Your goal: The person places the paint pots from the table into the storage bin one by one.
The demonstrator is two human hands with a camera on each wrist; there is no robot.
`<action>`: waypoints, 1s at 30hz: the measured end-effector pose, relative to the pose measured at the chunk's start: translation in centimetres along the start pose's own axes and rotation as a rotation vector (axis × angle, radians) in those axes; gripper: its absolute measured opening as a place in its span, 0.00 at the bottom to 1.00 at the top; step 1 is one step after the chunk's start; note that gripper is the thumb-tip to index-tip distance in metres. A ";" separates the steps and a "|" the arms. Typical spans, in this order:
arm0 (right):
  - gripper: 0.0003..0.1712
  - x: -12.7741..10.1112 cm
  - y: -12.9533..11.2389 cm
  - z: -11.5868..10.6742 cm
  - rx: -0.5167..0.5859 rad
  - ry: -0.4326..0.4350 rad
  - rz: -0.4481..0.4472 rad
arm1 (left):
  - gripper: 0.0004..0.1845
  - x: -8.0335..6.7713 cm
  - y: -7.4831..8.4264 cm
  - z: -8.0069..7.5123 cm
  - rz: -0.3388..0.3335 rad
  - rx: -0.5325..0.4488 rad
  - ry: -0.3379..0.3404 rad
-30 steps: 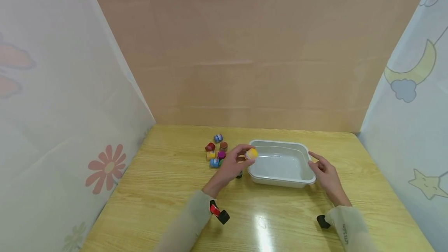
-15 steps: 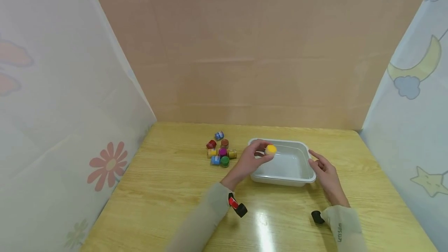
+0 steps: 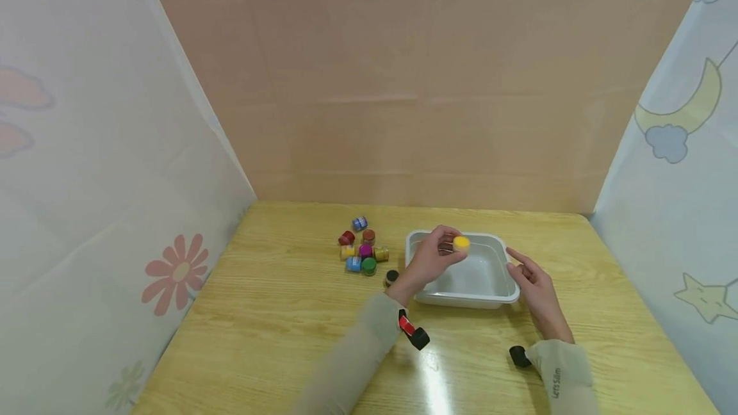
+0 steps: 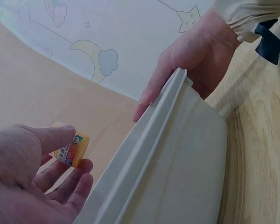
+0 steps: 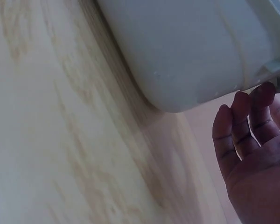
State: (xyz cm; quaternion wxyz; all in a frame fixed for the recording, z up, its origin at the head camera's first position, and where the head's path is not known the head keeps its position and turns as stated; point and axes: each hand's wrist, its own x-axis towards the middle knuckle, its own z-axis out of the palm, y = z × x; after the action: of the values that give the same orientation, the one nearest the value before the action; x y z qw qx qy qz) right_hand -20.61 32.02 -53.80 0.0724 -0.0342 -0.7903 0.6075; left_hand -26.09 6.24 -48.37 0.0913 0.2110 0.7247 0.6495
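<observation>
My left hand [image 3: 429,260] pinches a small yellow-lidded jar [image 3: 460,244] between thumb and fingertips, above the white plastic tray [image 3: 461,300]. In the left wrist view, the jar [image 4: 71,148] shows a printed label, and air separates it from the tray's rim [image 4: 144,149]. At the tray's right end, my right hand [image 3: 536,290] holds the rim, the index finger stretched along it. The right wrist view has its fingertips [image 5: 241,100] against the tray's outer side, under the rim; the thumb is hidden there.
Several small coloured jars lie or stand left of the tray, among them a green one [image 3: 369,266], a purple one [image 3: 366,250] and a blue one [image 3: 360,223]. A black-lidded jar [image 3: 392,277] sits by my left wrist. Printed sheets and a brown backdrop [image 3: 403,82] border the table.
My left hand has carried the yellow-lidded jar rightward, from the tray's left edge to over its middle. The black-lidded jar has come into fuller view. My right hand stays at the rim.
</observation>
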 end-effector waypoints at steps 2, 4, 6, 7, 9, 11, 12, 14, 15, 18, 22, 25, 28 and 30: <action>0.33 -0.1 0.1 0.0 0.030 0.003 0.016 | 0.20 0.3 0.0 0.5 -0.017 -0.012 0.008; 0.33 -0.3 0.2 0.1 0.065 0.009 0.036 | 0.19 0.6 -0.1 0.9 -0.033 -0.017 0.012; 0.33 -0.4 0.3 0.1 0.095 0.014 0.050 | 0.19 0.9 -0.2 1.3 -0.052 -0.009 0.019; 0.33 -0.4 0.4 0.1 0.112 0.015 0.057 | 0.19 1.1 -0.3 1.5 -0.060 -0.004 0.025; 0.33 -0.4 0.4 0.2 0.128 0.019 0.058 | 0.18 1.4 -0.4 1.8 -0.077 0.009 0.042; 0.33 -0.3 0.4 0.2 0.144 0.020 0.058 | 0.18 1.8 -0.3 2.0 -0.092 0.023 0.064; 0.33 -0.2 0.5 0.2 0.152 0.020 0.061 | 0.18 2.0 -0.3 2.1 -0.096 0.029 0.075; 0.33 -0.1 0.5 0.2 0.169 0.021 0.069 | 0.18 2.4 -0.3 2.4 -0.101 0.044 0.094; 0.33 0.0 0.6 0.2 0.175 0.023 0.074 | 0.17 2.6 -0.4 2.5 -0.101 0.056 0.101; 0.33 -0.1 0.7 0.2 0.186 0.026 0.091 | 0.17 3.1 -0.7 3.0 -0.094 0.077 0.102; 0.33 -0.2 0.5 0.2 0.180 0.032 0.086 | 0.17 3.6 -0.9 3.7 -0.092 0.081 0.086; 0.33 -0.2 0.3 0.2 0.169 0.036 0.073 | 0.17 3.9 -1.0 4.0 -0.098 0.073 0.083; 0.33 -0.3 0.2 0.2 0.173 0.030 0.069 | 0.17 4.1 -1.1 4.2 -0.105 0.066 0.087; 0.33 -0.3 0.2 0.3 0.181 0.026 0.066 | 0.17 4.2 -1.1 4.2 -0.108 0.072 0.088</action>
State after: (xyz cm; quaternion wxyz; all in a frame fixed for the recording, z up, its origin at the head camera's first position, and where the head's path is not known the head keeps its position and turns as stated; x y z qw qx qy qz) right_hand -20.33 31.77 -54.05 0.0652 -0.0616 -0.7296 0.6780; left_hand -28.33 11.76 -49.44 0.0866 0.1463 0.7612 0.6258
